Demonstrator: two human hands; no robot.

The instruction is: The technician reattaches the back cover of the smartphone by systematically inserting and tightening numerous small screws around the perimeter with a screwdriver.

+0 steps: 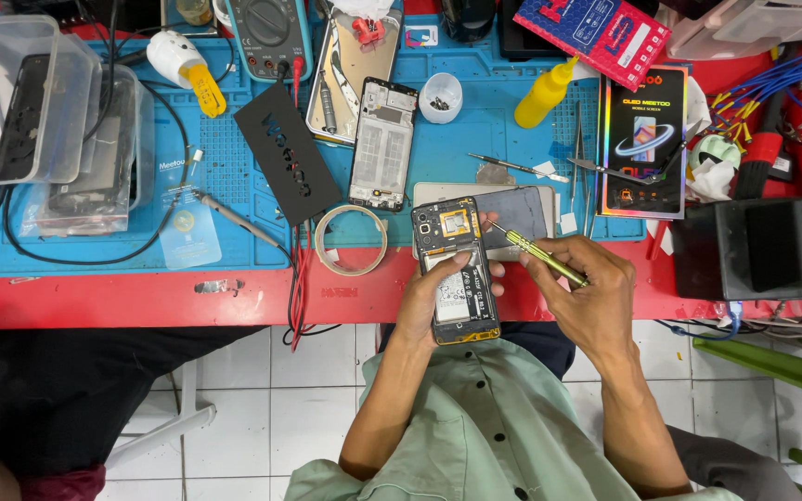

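— Where's the phone (457, 278)?
— Back off, clamped in the left hand (429, 301) above the tabletop (234, 297) edge. The right hand (587, 297) pinches a screwdriver (540, 255), tip near the top corner.
— So it's the screw stage?
— Seems so. Next calls for seating the tip squarely and holding the phone steady.

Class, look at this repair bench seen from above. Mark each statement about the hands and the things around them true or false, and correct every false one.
1. The left hand holds an opened phone. True.
2. The right hand holds a pair of scissors. False: it holds a yellow-green screwdriver.
3. The screwdriver's tip points at the top end of the phone. True.
4. A roll of tape lies to the right of the phone. False: it lies to its left.
5. The yellow squeeze bottle lies on the blue mat. True.
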